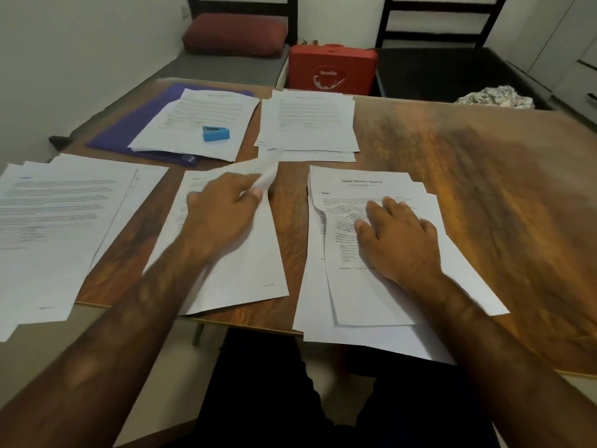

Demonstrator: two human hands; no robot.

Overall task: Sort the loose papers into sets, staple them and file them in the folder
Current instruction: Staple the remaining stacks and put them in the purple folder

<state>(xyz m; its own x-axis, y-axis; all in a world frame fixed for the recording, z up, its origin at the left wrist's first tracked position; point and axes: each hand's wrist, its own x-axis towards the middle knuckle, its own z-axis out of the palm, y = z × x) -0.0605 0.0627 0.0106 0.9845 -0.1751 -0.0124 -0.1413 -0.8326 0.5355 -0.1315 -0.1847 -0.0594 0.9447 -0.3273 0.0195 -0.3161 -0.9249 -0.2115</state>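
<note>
Several piles of printed paper lie on the wooden table (468, 176). My left hand (223, 205) pinches the curled top corner of a sheet on the middle pile (239, 273). My right hand (397, 234) presses flat on the right pile (365, 295), whose top sheet is wrinkled under the fingers. Another pile (48, 227) sits at the near left. At the back, a blue stapler (215, 133) rests on a pile (200, 121) that lies on the purple folder (135, 124). One more pile (307, 124) lies beside it.
A red case (332, 67) stands behind the table between two dark chairs. A red cushion (234, 33) lies on the left seat. Crumpled paper (497, 97) sits at the far right edge. The table's right half is bare wood.
</note>
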